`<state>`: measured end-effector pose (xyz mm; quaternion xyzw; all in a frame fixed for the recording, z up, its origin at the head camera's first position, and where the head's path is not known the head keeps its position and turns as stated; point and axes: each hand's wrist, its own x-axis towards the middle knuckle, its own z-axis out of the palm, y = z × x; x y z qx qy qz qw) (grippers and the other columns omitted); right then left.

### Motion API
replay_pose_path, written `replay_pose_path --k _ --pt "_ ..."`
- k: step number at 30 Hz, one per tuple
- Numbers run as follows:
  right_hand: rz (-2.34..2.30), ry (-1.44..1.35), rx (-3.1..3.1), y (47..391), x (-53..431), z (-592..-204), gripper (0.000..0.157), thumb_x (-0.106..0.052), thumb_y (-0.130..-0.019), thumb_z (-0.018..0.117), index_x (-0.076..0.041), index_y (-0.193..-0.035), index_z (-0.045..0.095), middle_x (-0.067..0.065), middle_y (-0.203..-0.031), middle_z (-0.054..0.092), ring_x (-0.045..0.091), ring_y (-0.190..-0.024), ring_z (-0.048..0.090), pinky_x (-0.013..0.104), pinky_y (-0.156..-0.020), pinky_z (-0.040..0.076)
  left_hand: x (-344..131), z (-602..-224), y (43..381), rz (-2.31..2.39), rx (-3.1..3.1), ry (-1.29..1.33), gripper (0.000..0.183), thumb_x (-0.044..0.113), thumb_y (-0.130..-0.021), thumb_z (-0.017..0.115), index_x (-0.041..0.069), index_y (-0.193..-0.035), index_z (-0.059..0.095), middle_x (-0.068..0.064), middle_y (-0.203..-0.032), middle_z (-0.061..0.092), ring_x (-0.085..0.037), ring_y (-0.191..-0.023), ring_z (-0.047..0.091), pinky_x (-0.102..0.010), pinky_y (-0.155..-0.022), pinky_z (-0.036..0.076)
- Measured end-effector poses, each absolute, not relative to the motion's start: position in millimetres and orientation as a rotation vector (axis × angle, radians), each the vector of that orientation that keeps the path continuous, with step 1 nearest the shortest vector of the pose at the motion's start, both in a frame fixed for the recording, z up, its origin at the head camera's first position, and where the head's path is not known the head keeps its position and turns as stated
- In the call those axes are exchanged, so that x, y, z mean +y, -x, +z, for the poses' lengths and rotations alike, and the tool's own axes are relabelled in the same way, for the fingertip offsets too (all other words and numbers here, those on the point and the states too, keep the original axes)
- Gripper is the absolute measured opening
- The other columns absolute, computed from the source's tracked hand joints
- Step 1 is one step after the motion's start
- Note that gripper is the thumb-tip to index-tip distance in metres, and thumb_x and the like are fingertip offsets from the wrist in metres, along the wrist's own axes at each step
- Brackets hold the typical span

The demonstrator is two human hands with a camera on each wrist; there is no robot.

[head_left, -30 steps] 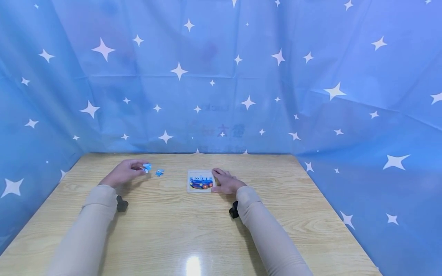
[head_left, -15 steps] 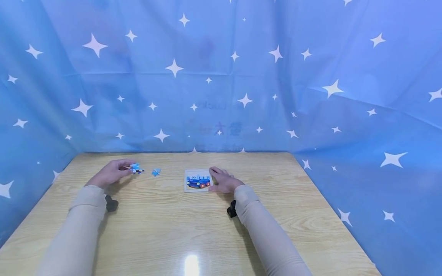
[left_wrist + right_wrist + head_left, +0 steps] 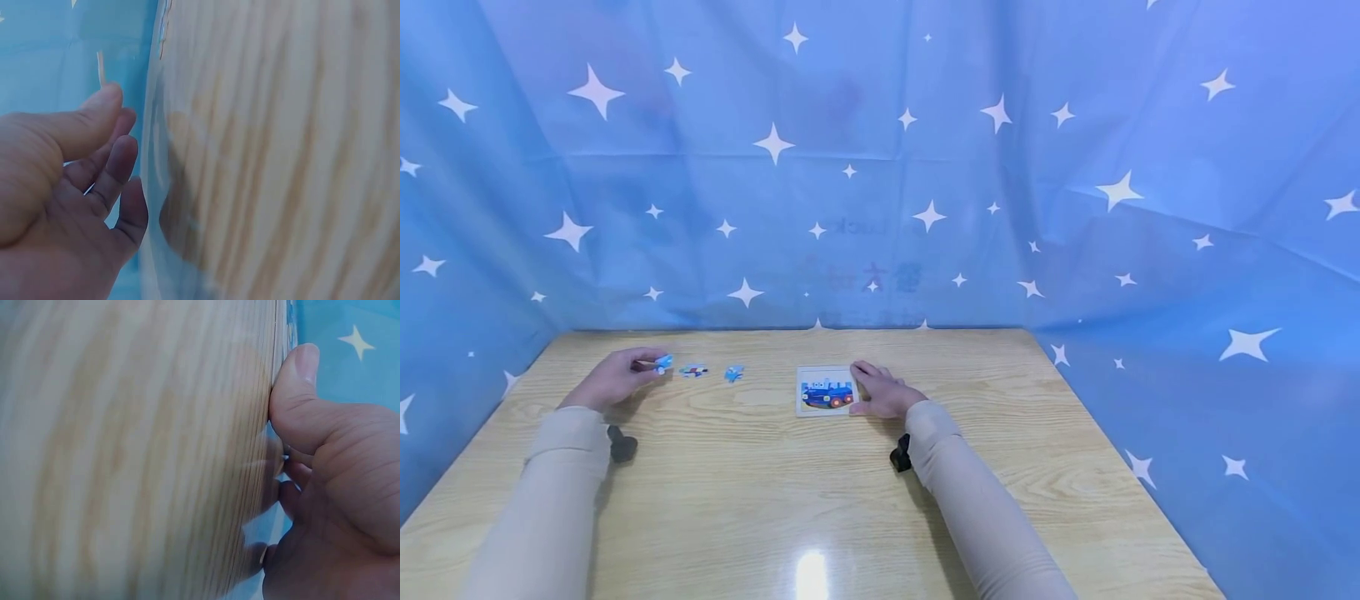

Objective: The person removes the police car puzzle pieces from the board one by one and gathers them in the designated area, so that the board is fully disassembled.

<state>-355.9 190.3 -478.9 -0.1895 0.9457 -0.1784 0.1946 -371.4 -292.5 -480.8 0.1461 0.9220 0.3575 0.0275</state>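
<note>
In the head view my left hand (image 3: 617,377) is at the far left of the table. Its thumb and fingertips pinch a small light-blue jigsaw piece (image 3: 663,362), which shows as a thin edge above the thumb in the left wrist view. To its right lie a multicoloured jigsaw piece (image 3: 693,370) and another light-blue piece (image 3: 733,373). Near the middle lies a square jigsaw board (image 3: 827,392) with a blue train picture and a pale frame. My right hand (image 3: 883,392) holds its right side, fingers at the far corner and thumb at the near one.
The wooden table (image 3: 730,492) fills the lower view, with a bright light reflection near the front. A blue curtain (image 3: 865,167) with white stars hangs along the back and both sides. Each wrist wears a black device.
My left hand has moved left. The multicoloured piece now lies apart from the hand, which still pinches a light-blue piece. My right hand has stayed at the board while the view shifted slightly.
</note>
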Motion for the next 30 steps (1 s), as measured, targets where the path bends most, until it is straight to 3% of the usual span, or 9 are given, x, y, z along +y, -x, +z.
replay_pose_path --k 10,21,30 --pt "-0.5 0.525 2.654 355.3 191.5 -479.2 0.083 -0.043 -0.103 0.056 -0.016 -0.164 0.008 0.004 -0.171 -0.001 0.033 -0.155 -0.002 0.065 -0.119 0.007 -303.6 -483.3 383.1 0.987 2.863 -0.395 0.047 0.011 -0.1 0.063 -0.007 -0.141 0.05 -0.038 -0.133 0.052 -0.057 -0.124 0.046 -0.07 -0.105 0.032" --pt "-0.5 0.516 2.644 355.2 188.6 -476.7 0.083 -0.044 -0.103 0.056 -0.018 -0.164 0.008 0.002 -0.171 -0.001 0.032 -0.156 -0.002 0.064 -0.12 0.007 -310.5 -488.8 385.9 0.936 2.886 -0.437 0.05 0.008 -0.1 0.06 -0.012 -0.143 0.045 -0.039 -0.138 0.048 -0.058 -0.125 0.044 -0.069 -0.104 0.034" --pt "-0.501 0.515 2.642 356.8 189.7 -480.2 0.083 -0.044 -0.103 0.057 -0.019 -0.164 0.007 0.001 -0.171 -0.002 0.032 -0.155 -0.003 0.064 -0.12 0.006 -302.5 -484.0 380.9 0.901 2.936 -0.522 0.041 0.011 -0.099 0.064 -0.012 -0.133 0.056 -0.041 -0.135 0.047 -0.058 -0.115 0.051 -0.068 -0.097 0.041"
